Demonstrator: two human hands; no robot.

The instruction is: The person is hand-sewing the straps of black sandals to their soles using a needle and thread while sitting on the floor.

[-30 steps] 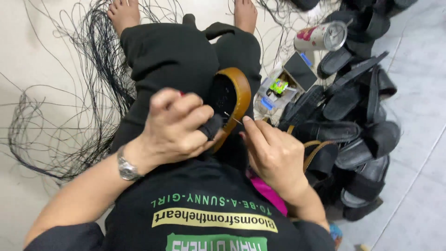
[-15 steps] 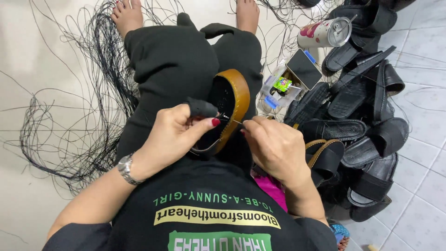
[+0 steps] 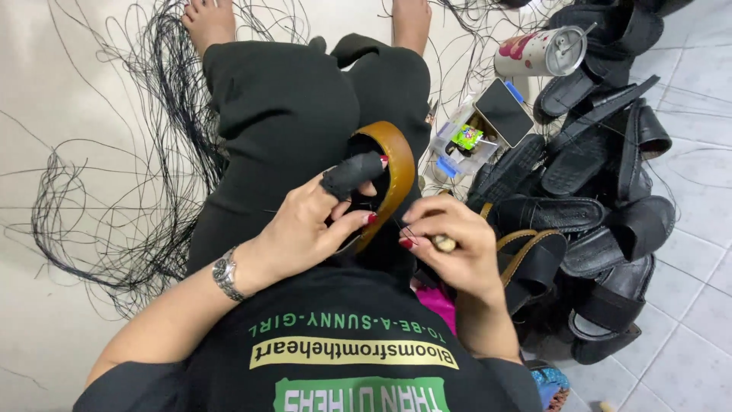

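A seated person's left hand [image 3: 309,225] is gripping a tan-edged sandal [image 3: 385,179] on the lap, while the right hand [image 3: 450,248] is pinching a small awl-like tool [image 3: 442,243] against its rim; the light, stiff sole is probably best held by the edge.

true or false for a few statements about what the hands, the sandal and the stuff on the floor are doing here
1. The left hand holds a sandal with a tan edge. True.
2. The right hand rests flat on the floor. False: it is raised at the sandal's edge, fingers pinched.
3. A pile of black sandals lies to the person's right. True.
4. The can stands upright. False: it lies on its side.
5. Loose black thread covers the floor at left. True.
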